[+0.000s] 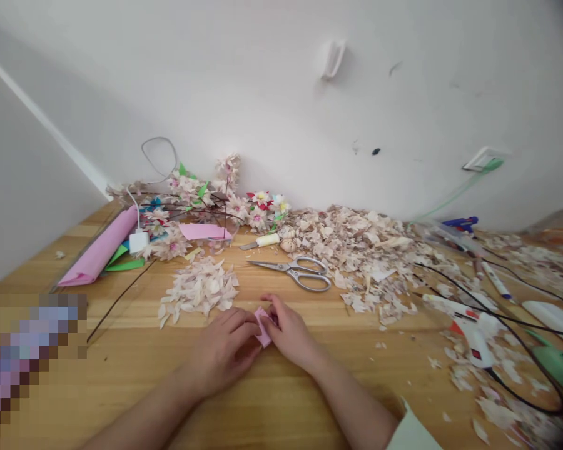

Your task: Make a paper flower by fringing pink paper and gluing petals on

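Observation:
A small piece of pink paper [263, 327] is pinched between my left hand [223, 350] and my right hand [288, 331], low at the middle of the view. Its folded shape is mostly hidden by my fingers. A pile of pale cut paper petals [197, 289] lies just beyond my left hand. Steel scissors with grey handloops [295, 274] lie shut on the wooden table [122, 369], beyond my right hand. Neither hand touches them.
Paper blossom branches [201, 200] and a rolled pink paper sheet [96, 250] lie against the wall at the back left. A utility knife [260, 242] lies nearby. Heaps of paper scraps [351, 256] spread right, around a white hot glue gun [469, 331] and black cords [511, 356].

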`<state>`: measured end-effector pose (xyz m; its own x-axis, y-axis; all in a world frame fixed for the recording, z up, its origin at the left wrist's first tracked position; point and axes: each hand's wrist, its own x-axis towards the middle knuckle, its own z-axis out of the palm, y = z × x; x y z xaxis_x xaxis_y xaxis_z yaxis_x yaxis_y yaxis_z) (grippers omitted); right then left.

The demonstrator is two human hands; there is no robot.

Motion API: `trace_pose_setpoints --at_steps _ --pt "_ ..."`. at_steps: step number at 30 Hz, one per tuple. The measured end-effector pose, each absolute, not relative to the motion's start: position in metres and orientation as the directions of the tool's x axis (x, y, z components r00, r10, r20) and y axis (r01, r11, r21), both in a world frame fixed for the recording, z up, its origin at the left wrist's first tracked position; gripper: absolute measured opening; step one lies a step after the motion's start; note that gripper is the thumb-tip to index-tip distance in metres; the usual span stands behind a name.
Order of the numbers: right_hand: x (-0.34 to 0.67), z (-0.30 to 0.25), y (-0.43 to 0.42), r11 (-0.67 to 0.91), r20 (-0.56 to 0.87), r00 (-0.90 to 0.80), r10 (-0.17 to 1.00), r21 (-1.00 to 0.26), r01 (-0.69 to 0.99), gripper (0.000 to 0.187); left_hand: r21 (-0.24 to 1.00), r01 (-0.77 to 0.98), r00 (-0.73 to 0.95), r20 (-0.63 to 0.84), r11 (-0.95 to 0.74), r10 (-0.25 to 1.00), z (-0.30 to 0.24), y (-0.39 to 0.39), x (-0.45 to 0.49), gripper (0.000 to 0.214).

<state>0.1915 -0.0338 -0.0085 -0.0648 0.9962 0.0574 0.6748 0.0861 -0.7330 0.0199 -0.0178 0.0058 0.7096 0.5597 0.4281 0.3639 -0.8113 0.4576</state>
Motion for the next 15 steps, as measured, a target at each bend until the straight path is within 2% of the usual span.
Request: trace_pose_setpoints --at_steps 15 --pt "0.1894 -0.0061 -0.0336 0.125 0.083 -0.093 0.992 -0.664 0.738 0.027 0.413 0.433 0.740 0.346 -0.801 0.577 -0.0037 -0.0131 0.0232 0.015"
